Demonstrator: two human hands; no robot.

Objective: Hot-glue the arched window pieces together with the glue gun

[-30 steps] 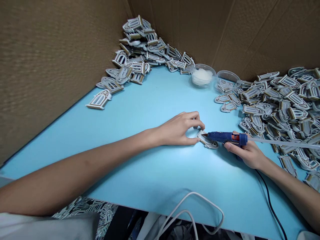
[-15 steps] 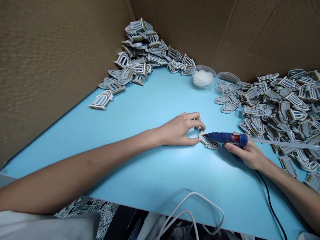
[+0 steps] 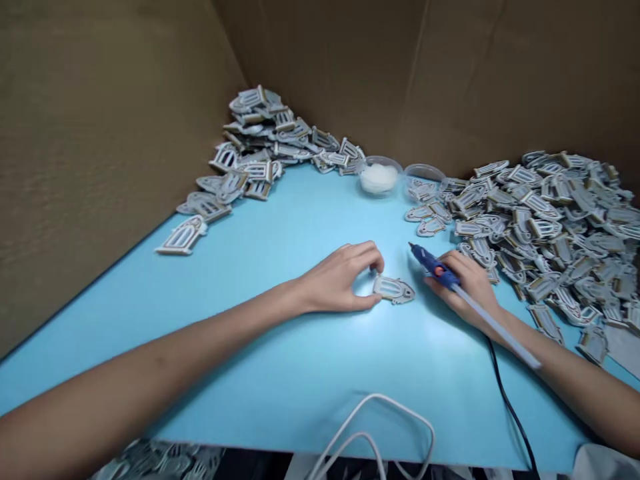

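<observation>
The right hand (image 3: pixel 463 287) is pulling the blue hot glue gun (image 3: pixel 433 262) back from the arched window piece (image 3: pixel 393 289), whose edge its nozzle was touching a moment ago; the nozzle is now standing apart, aimed far. The long glue stick (image 3: pixel 500 327) is swinging from pointing right to slanting near. The view is tilting up, showing more cardboard wall (image 3: pixel 325 67).

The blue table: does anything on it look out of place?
One arched window-shaped piece lies alone on the blue table, apart from the heap behind it, so it looks strayed. The glue stick in the glue gun also looks unusually long.
</observation>
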